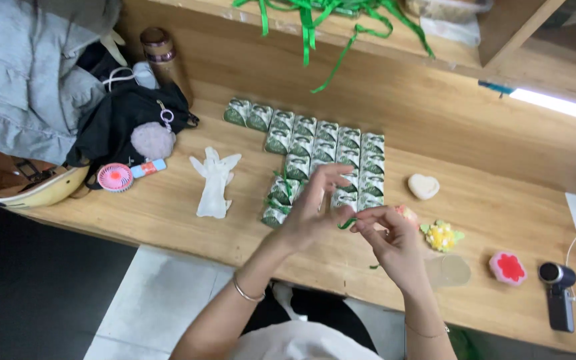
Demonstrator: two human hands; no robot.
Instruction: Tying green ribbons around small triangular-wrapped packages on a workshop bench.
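My left hand [313, 211] and my right hand [388, 239] meet above the front of the wooden table [168, 207]. Between their fingertips runs a short piece of green ribbon [347, 224], pinched by both. Just behind the hands lie several small green-and-white wrapped packets [321, 150] laid in neat rows. A small pink and orange item [407, 213] shows behind my right hand; whether the hand holds it is unclear.
A white glove [213, 181] lies left of the packets. Farther left are a black bag [125, 123], grey jacket [28, 73], bottle [161, 57], pink fan [115, 177] and helmet [15, 183]. Right: heart-shaped piece [423, 187], yellow flower [442, 235], pink flower piece [508, 267], small camera [559, 293]. Green ribbons [321, 20] hang from the shelf.
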